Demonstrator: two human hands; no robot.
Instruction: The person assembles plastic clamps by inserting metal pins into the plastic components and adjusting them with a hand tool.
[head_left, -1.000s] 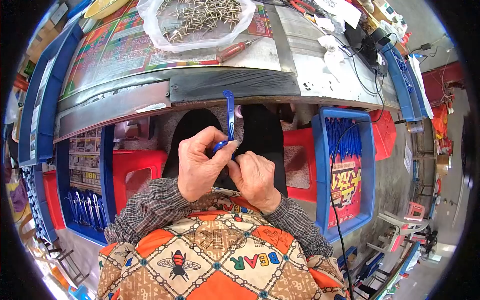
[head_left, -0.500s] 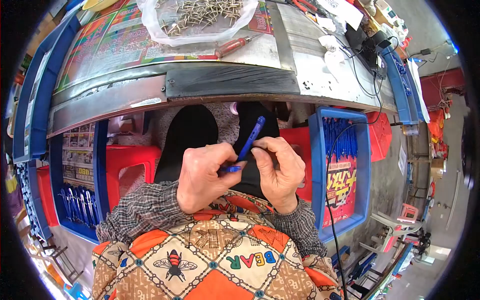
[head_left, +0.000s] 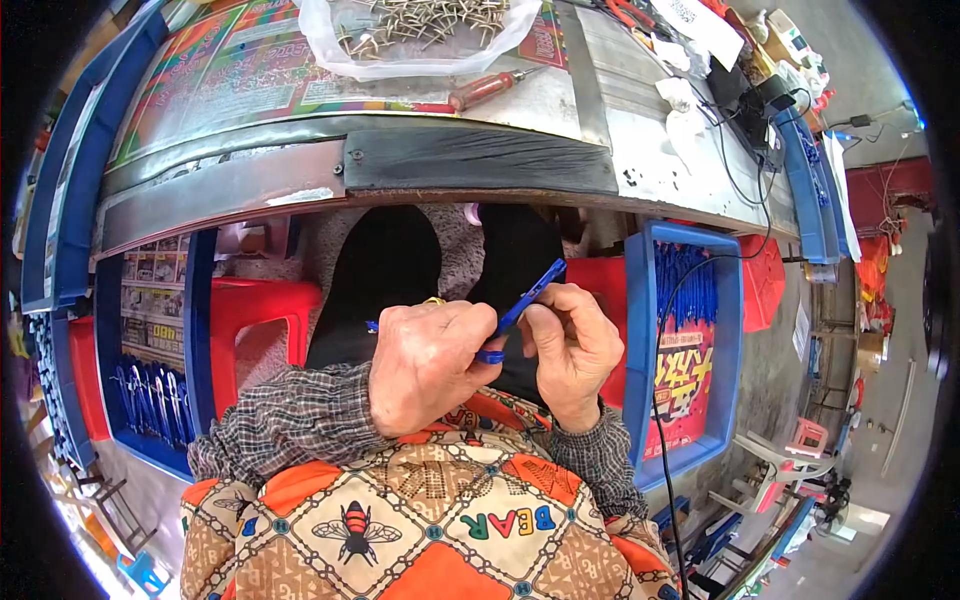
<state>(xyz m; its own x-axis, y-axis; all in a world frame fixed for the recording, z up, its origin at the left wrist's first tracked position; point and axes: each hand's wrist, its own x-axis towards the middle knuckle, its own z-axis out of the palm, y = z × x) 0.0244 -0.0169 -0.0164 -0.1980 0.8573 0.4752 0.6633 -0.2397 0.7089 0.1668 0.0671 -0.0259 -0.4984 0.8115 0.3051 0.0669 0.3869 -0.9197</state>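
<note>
A slim blue plastic piece (head_left: 537, 288), like a handle with a slot near its end, slants up to the right between my two hands above my lap. My left hand (head_left: 428, 362) is closed around its lower part, with a blue end (head_left: 490, 357) showing under the fingers. Another blue tip (head_left: 372, 327) and a bit of yellow stick out past this hand's knuckles; what they belong to is hidden. My right hand (head_left: 575, 355) pinches the blue piece from the right with thumb and index finger.
On the workbench (head_left: 480, 160) ahead lie a red-handled screwdriver (head_left: 485, 90) and a clear bag (head_left: 400, 68) of metal pins. Blue trays (head_left: 735, 350) of blue pieces stand at both sides on red stools (head_left: 262, 295). A black cable (head_left: 660, 400) crosses the right tray.
The blue piece has tilted further right. My left hand has turned and moved slightly right, exposing a blue tip and yellow bit behind it. The whole view has shifted slightly.
</note>
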